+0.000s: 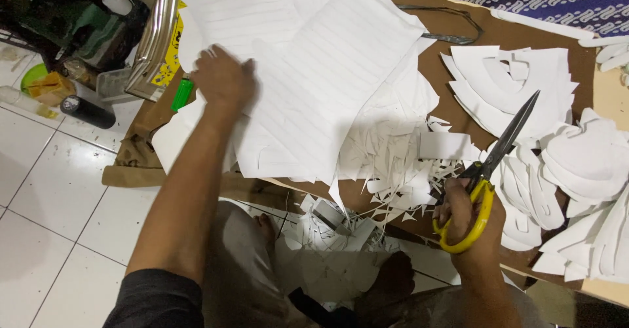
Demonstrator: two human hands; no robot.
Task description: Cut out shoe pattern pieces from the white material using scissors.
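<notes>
One pair of scissors [498, 158], yellow-handled, clenched in the right hand [466, 218]; the left hand [223, 78] presses flat on a large white sheet [314, 86]. Countless paper scraps [400, 164] cover the brown table [445, 72]; white tiled floor [59, 190] below.

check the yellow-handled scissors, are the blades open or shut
Shut: the scissors in the right hand show one dark blade line tapering to its tip, no gap.
</notes>
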